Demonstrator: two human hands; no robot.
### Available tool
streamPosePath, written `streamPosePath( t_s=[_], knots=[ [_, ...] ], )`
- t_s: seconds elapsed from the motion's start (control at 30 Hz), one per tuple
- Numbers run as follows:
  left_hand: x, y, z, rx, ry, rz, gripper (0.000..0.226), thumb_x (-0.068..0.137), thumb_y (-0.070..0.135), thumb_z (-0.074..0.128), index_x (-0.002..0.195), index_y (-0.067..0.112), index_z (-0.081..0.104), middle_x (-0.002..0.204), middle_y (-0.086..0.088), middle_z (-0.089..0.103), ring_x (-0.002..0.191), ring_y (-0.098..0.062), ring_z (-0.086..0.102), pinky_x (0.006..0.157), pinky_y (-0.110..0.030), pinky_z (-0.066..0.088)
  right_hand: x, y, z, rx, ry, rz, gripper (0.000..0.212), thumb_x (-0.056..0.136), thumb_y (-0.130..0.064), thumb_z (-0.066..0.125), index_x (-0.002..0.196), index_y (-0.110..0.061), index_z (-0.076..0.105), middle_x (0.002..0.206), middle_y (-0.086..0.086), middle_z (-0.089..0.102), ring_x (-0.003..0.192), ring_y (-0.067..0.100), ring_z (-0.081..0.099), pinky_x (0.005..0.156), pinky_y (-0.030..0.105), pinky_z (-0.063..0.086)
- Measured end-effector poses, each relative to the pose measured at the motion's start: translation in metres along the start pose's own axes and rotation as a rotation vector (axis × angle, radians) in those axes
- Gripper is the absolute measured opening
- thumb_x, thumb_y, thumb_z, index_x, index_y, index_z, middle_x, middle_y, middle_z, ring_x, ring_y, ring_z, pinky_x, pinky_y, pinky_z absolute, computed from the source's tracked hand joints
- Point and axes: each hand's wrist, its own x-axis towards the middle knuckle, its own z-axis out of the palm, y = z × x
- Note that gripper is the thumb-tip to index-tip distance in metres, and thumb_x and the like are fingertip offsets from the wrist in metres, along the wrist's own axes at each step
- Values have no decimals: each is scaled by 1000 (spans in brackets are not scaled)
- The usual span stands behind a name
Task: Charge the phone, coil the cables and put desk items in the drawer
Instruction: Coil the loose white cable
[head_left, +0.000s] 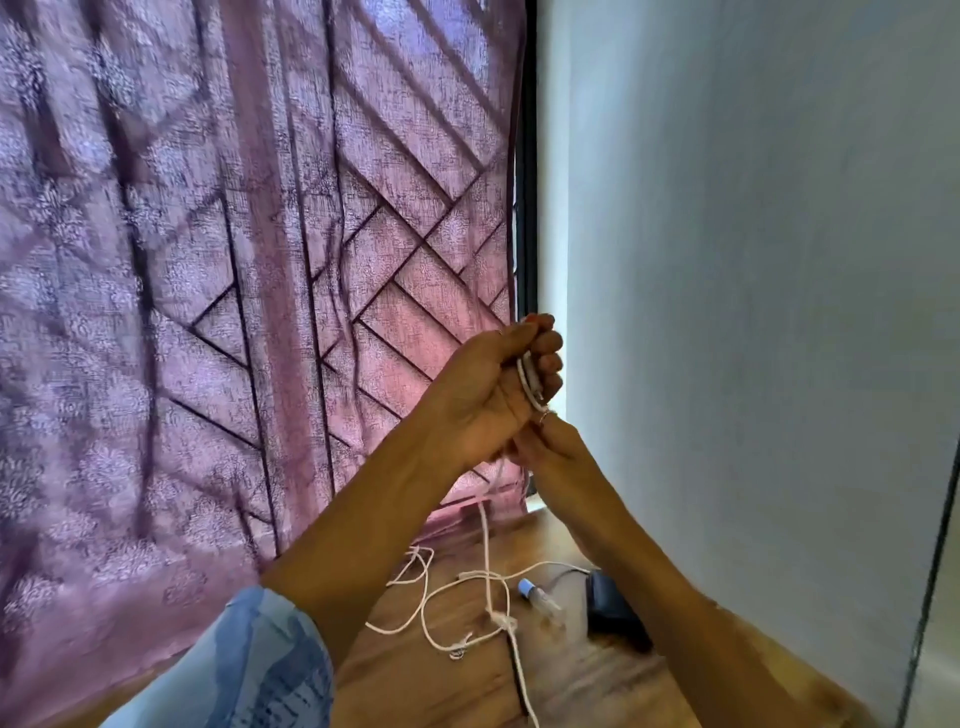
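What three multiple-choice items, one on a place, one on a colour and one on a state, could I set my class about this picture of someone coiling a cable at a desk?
1. Where does the loose part of the white cable lie?
A. On the wooden desk
B. Over the curtain rail
C. Inside a drawer

2. What colour is the curtain?
A. Green
B. Purple-pink
C. Yellow

3. What is the left hand doing?
A. Resting flat on the desk
B. Hanging idle
C. Gripping loops of the cable

Answers:
1 A, its tangled loops lie on the wooden desk beside a small blue-capped bottle.
2 B, the patterned cloth glows purple and pink with window light.
3 C, its fingers curl round white loops, while the right hand holds the cable just below.
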Motion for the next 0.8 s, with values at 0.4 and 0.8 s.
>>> streamPosePath(
  t_s=[0.4, 0.8],
  knots=[
    [5, -14, -41, 669, 291, 456, 17, 102, 5, 29, 107, 10, 45, 91, -3, 70, 74, -10, 69, 63, -13, 49, -16, -5, -2, -459, -205, -58, 21, 98, -24, 45, 114, -24, 60, 87, -15, 65, 79, 10, 64, 69, 9, 43],
    [-20, -14, -59, 1122, 91, 236, 39, 104, 31, 28, 75, 16, 50, 43, 8, 44, 36, -1, 35, 42, -12, 29, 12, -48, -27, -604, -35, -273, 11, 79, -23, 73, 87, -16, 70, 79, -10, 57, 68, -1, 55, 63, -2, 40]
  ],
)
